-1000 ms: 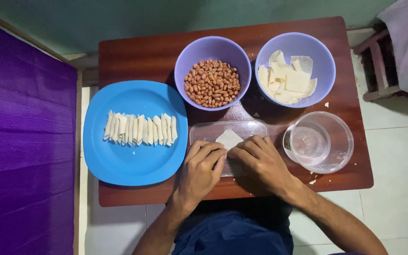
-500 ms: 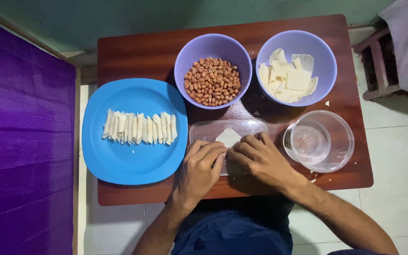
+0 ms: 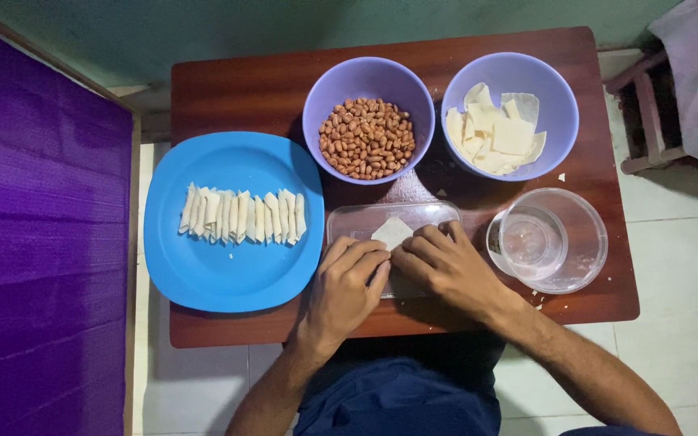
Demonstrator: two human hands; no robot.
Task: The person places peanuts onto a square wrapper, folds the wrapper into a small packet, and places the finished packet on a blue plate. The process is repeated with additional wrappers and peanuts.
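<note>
Left hand [image 3: 347, 282] and right hand [image 3: 444, 266] are set knuckles-up, side by side, on the clear rectangular plastic tray [image 3: 349, 222] at the near edge of the dark red-brown wooden table [image 3: 236, 97]. Fingers are curled narrow, pinching the small white square dough wrapper [image 3: 391, 232] lying on the tray. Both forearms are angled inward from below. Pale tiled floor [image 3: 672, 266] is seen right, purple ribbed cloth [image 3: 34, 242] left.

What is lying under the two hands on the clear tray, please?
A pale wrapper lies on the clear tray, its upper corner sticking out between the left hand and right hand. The rest of the wrapper, and anything inside it, is covered by the fingers.
</note>
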